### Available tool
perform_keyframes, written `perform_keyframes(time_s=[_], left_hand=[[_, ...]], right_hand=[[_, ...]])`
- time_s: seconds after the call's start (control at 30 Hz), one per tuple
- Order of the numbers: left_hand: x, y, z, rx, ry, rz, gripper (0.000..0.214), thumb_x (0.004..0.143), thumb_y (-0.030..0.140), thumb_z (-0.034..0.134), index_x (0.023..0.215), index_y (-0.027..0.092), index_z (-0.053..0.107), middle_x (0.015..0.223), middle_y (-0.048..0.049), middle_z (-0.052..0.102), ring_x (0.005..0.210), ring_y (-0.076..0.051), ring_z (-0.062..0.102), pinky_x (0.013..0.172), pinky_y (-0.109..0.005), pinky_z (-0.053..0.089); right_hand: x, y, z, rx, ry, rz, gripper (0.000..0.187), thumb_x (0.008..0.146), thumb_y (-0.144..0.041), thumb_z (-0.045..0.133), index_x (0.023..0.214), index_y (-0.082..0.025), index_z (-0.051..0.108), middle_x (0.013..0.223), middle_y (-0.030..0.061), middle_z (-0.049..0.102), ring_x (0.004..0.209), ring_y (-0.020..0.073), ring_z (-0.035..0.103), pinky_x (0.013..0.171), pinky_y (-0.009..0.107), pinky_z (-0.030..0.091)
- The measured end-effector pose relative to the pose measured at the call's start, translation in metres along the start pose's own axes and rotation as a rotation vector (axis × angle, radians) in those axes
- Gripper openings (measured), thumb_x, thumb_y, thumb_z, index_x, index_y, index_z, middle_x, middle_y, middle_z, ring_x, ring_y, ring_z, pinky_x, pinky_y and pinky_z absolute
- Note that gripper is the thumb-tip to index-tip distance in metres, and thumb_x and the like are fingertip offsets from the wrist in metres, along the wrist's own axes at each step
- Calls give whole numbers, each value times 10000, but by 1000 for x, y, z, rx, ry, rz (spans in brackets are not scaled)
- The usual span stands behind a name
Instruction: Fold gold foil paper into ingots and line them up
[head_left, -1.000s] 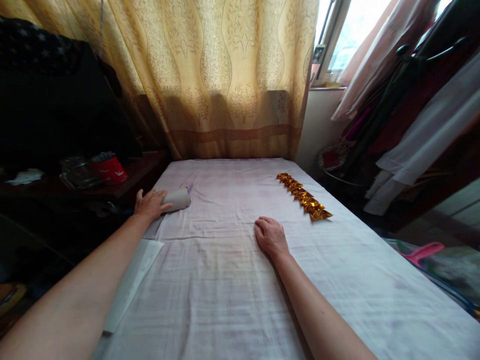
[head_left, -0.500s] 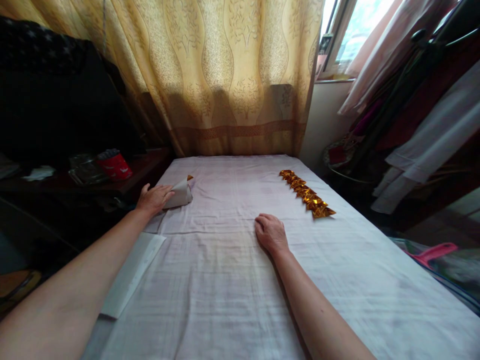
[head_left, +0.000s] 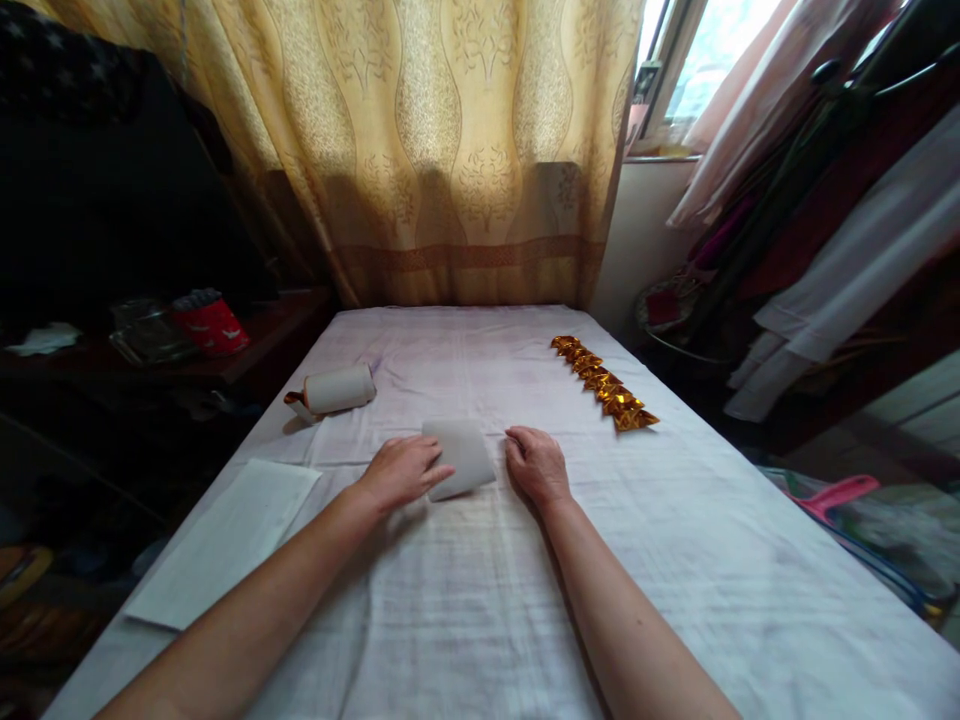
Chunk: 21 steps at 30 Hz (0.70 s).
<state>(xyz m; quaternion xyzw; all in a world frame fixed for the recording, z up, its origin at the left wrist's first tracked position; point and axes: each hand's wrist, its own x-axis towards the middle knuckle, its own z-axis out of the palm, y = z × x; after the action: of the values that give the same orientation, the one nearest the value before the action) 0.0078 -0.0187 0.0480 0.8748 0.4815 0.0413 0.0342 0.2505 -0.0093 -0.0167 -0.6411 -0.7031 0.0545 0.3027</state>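
Note:
My left hand point(head_left: 401, 472) lies on the white cloth-covered table point(head_left: 480, 600), its fingers gripping the left edge of a small pale paper sheet point(head_left: 463, 455). Right of that sheet rests my right hand point(head_left: 536, 465), fingers loosely curled on the cloth and holding nothing I can see. A pale roll of sheets point(head_left: 336, 389) with a gold-foil end lies at the table's left edge. A row of several folded gold-foil pieces point(head_left: 604, 394) runs along the far right of the table.
A larger white sheet point(head_left: 225, 540) lies on the near left of the table. A dark side shelf holds a red cup point(head_left: 210, 322) and glassware. A patterned curtain point(head_left: 450, 150) hangs behind; clothes point(head_left: 840, 230) hang at right.
My left hand left the roll at the table's left edge and came to the middle with one pale sheet. The roll stays behind. My right hand has hardly moved.

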Motion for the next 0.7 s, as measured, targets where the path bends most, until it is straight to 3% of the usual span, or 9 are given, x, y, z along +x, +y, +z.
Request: perform_keyframes(time_s=[0.13,0.27,0.37,0.57,0.7], left_hand=[[-8,11,17,-19,41,-9,374,922,508,532,1067,214,713,1311,-127,652,1215,-276,594,1007,-389,437],[-19,2,32,-41,85,-53,450,905,470,580,1268,207,623,1406,-128,588,1317,-298,518,1127,-490,335],[-24,-8,45,-36,135,-84,479,905,458,580,1316,213,589,1424,-125,572,1359,-316,475,1164,-555,263],[-30,-12,64,-11,290,-52,456,931,418,533,1333,205,561,1475,-124,519,1421,-298,392,1185,-532,241],[-31,-12,63,-48,259,-37,489,922,483,537,1329,210,540,1499,-106,493,1435,-279,370,1201,-518,217]], right_hand=[[-1,1,0,29,9,2,295,900,-216,487,1067,-211,731,1098,75,743,1021,216,664,941,335,475],[-4,1,0,95,16,24,311,913,-267,477,1097,-206,720,1078,75,751,995,210,681,917,314,494],[-9,-1,0,175,-8,41,335,915,-308,475,1151,-220,696,985,58,764,884,203,699,823,302,518],[-15,-11,-6,238,-124,-171,334,884,-286,536,1179,-192,662,919,69,740,847,209,669,810,346,513],[-16,-21,-15,189,-273,-327,517,744,-341,753,1226,-195,637,1145,111,680,1040,273,609,921,433,478]])
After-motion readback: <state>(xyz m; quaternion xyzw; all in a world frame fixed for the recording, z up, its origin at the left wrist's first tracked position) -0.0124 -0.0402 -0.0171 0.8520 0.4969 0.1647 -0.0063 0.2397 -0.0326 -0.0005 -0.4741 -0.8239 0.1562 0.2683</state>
